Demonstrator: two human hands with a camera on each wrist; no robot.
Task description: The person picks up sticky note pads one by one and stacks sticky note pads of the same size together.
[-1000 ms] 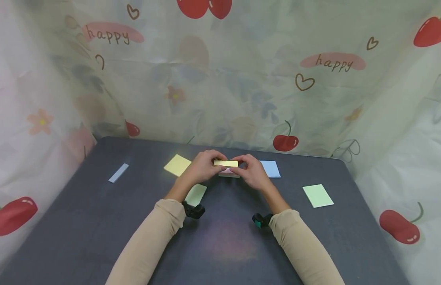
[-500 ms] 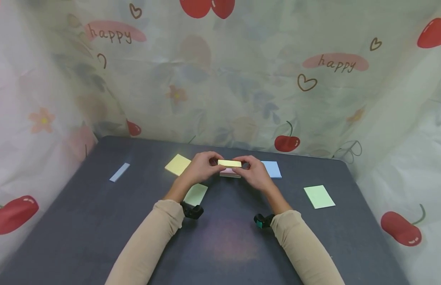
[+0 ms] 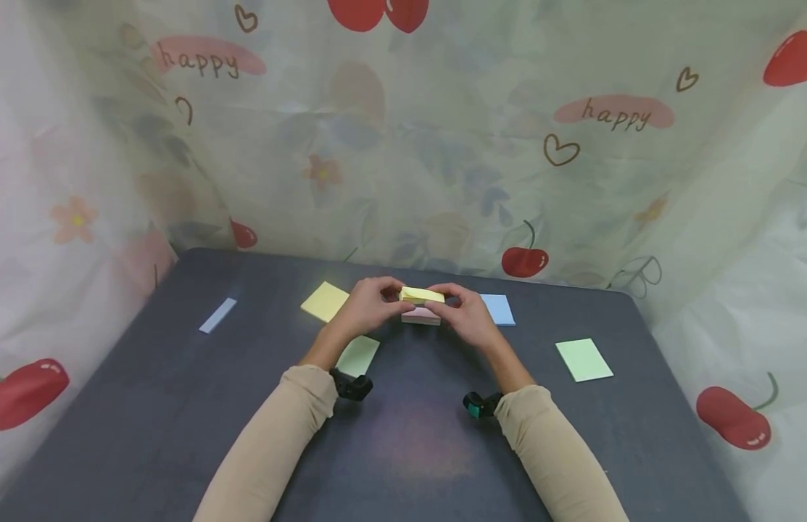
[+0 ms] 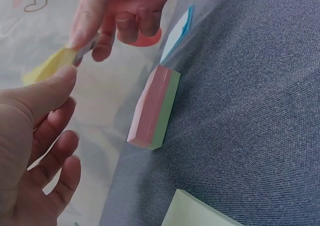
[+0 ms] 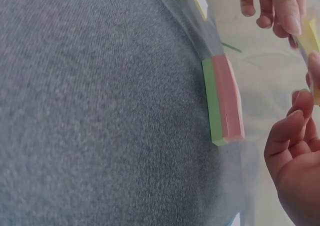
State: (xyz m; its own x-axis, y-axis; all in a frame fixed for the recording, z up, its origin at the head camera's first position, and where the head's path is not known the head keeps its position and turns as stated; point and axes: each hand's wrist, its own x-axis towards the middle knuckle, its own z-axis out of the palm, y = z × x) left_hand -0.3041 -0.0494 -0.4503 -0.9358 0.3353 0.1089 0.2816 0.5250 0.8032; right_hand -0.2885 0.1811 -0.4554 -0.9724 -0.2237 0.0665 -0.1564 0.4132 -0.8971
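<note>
Above the dark grey fabric-topped table, a narrow yellow paper pad is held between the left hand and right hand, pinched by both at its ends.

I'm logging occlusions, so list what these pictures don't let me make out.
Head: the blue pad's lower-left part, behind the right hand.
Left wrist: the rest of the pale green pad, cut off by the bottom edge.
Right wrist: part of the held yellow pad, cut off by the right edge.

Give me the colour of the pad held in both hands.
Yellow; the pad shows best in the head view.
</note>
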